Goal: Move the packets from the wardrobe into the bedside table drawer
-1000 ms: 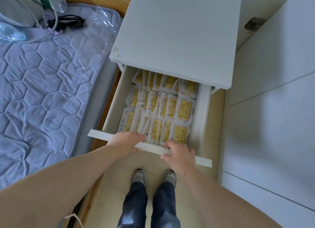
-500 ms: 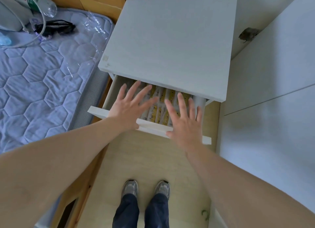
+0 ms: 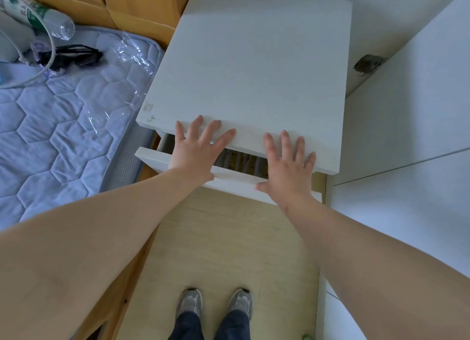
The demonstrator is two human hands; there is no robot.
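Left hand (image 3: 194, 156): flat, palm down, fingers (image 3: 195, 131) straight and spread, thumb tucked low on the inner side. Right hand (image 3: 287, 166): same pose, fingers splayed, thumb pointing left. Hands side by side, not touching. Left forearm (image 3: 114, 225) and right forearm (image 3: 356, 238) bare, extended forward, wrists nearly straight.

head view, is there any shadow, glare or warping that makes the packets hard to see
Head view: the packets sit in dark shadow under the bedside table top, a dim strip between the left hand and right hand. Head view: wide-angle distortion swells the forearms toward the bottom corners. Head view: soft even daylight, glare only on the plastic film over the mattress.
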